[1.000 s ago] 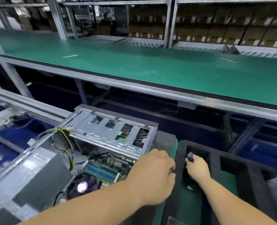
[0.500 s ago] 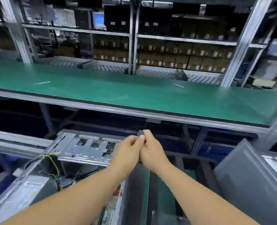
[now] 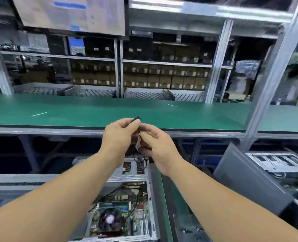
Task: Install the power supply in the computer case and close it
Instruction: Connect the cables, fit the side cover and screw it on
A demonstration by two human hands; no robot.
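Above green conveyor (image 3: 92, 112), left hand (image 3: 117, 137) and right hand (image 3: 159, 145) both pinching small dark part (image 3: 137, 137).

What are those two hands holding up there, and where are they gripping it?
A small dark cable bundle: left hand pinches its top end, right hand holds its middle.

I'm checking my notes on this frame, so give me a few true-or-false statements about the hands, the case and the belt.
1. Both hands, left hand and right hand, hold a small dark part together. True.
2. The case is closed. False: it is open, with the fan showing.
3. The hands are raised in front of the green belt. True.
4. The left hand rests on the case. False: it is lifted above it.
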